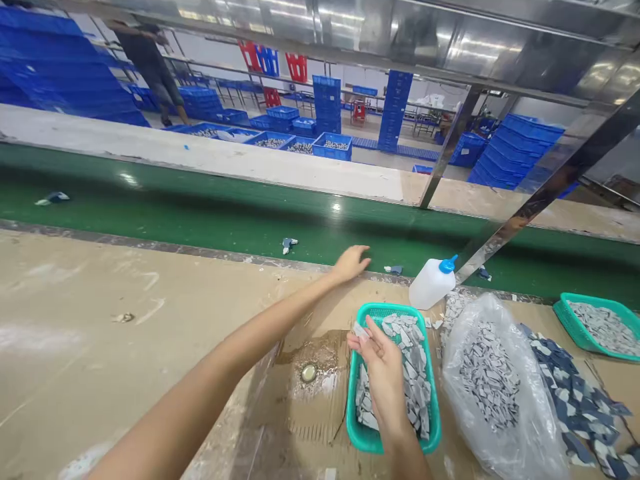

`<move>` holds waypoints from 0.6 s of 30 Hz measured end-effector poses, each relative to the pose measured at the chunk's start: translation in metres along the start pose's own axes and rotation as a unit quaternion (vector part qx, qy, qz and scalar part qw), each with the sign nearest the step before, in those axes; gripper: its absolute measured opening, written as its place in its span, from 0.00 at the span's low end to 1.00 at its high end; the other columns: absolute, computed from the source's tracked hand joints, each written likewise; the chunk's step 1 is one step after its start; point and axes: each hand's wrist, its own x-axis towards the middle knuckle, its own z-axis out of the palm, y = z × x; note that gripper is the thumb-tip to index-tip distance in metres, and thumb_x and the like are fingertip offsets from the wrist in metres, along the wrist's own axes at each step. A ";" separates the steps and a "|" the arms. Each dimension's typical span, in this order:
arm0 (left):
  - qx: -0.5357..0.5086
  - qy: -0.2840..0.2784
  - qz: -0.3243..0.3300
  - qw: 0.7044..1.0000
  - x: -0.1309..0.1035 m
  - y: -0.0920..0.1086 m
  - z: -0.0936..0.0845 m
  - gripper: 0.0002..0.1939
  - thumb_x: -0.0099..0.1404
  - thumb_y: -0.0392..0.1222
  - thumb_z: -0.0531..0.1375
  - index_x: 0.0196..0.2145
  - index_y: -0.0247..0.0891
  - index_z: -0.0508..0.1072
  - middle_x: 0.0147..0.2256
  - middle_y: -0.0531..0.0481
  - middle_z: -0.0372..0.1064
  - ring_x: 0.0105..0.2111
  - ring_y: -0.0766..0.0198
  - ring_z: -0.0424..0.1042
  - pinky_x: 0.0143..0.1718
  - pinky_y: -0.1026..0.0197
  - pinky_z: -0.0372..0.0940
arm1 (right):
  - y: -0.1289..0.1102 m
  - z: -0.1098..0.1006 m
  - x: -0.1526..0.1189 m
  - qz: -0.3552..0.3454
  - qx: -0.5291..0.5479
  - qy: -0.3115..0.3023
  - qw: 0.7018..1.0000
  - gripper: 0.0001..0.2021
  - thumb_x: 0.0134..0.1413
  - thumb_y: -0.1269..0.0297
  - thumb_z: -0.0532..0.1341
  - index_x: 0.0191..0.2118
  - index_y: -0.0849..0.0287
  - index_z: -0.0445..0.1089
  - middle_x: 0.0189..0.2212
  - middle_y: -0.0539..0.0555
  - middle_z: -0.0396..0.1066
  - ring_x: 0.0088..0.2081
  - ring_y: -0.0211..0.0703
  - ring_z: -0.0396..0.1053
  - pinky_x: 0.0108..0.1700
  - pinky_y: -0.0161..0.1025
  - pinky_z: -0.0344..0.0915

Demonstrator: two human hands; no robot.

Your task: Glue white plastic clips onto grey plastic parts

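Note:
My left hand point(352, 263) reaches over the near edge of the green belt point(225, 220), its fingers apart and nothing between them. A dark and white piece point(393, 270) lies on the belt to its right, and another piece point(289, 245) to its left. My right hand point(379, 350) is above the teal basket point(362, 441), pinching a small pale grey piece point(361, 331) between thumb and fingers. Many flat grey pieces point(413, 360) fill the basket beneath it.
A white bottle point(431, 285) with a blue cap stands by a metal post point(520, 217). To the right are a plastic bag point(537, 427) of grey pieces, dark pieces point(575, 393) and another teal basket point(575, 337). A round metal lid point(309, 373) lies left of the near basket.

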 end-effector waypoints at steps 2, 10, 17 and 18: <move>-0.017 -0.049 0.042 0.998 0.009 0.020 0.023 0.26 0.67 0.42 0.58 0.60 0.31 0.63 0.61 0.37 0.60 0.63 0.53 0.59 0.64 0.54 0.53 | -0.001 0.000 0.000 0.004 0.008 0.002 1.000 0.39 0.37 0.42 0.73 0.52 0.65 0.74 0.43 0.63 0.78 0.42 0.52 0.78 0.52 0.49 0.72; -0.119 -0.086 0.038 0.988 0.014 0.042 0.047 0.13 0.61 0.35 0.63 0.45 0.32 0.73 0.52 0.35 0.69 0.56 0.47 0.65 0.62 0.46 0.53 | 0.012 0.000 0.005 -0.063 -0.053 -0.003 0.997 0.27 0.45 0.40 0.68 0.39 0.61 0.72 0.36 0.60 0.78 0.33 0.49 0.77 0.32 0.40 0.74; -0.281 0.038 -0.117 0.952 -0.044 0.016 -0.001 0.16 0.60 0.39 0.64 0.46 0.34 0.69 0.41 0.46 0.70 0.41 0.59 0.69 0.46 0.60 0.63 | 0.025 -0.009 0.007 -0.095 -0.151 -0.048 0.983 0.23 0.50 0.43 0.65 0.41 0.60 0.71 0.37 0.60 0.78 0.37 0.50 0.77 0.34 0.39 0.74; -0.308 0.043 -0.136 0.941 -0.058 0.011 -0.008 0.16 0.60 0.40 0.63 0.45 0.34 0.69 0.40 0.47 0.70 0.40 0.61 0.69 0.44 0.60 0.63 | 0.027 -0.011 0.008 -0.099 -0.168 -0.054 0.979 0.23 0.50 0.43 0.65 0.41 0.60 0.71 0.37 0.60 0.77 0.38 0.51 0.77 0.35 0.39 0.74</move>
